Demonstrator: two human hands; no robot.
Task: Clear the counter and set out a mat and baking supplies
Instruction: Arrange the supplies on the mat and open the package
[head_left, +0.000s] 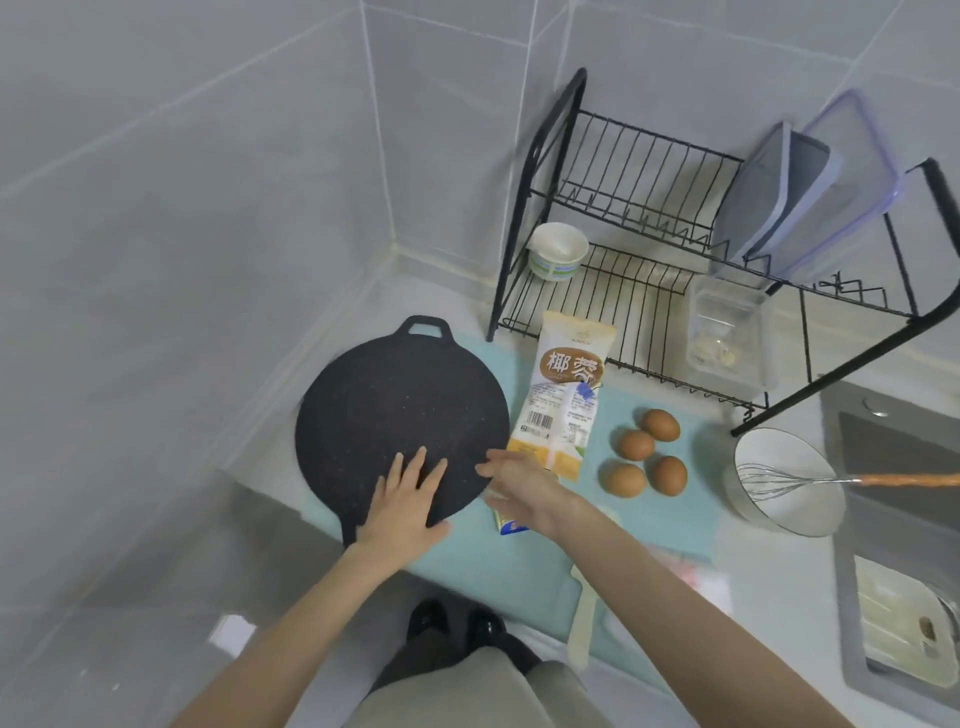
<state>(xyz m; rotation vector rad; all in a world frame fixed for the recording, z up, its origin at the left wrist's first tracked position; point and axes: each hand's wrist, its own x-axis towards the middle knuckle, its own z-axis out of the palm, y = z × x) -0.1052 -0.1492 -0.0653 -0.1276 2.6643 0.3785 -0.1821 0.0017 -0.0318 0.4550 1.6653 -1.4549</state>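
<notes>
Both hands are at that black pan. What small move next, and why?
Probably nudge the pan back: the left hand lies flat on it, the right hand is at its rim, and its near handle reaches the edge of the mat.

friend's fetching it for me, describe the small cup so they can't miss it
Find the black wire dish rack. At the left end of its lower shelf stands a white cup with a green band, the rack's only round thing.
</notes>
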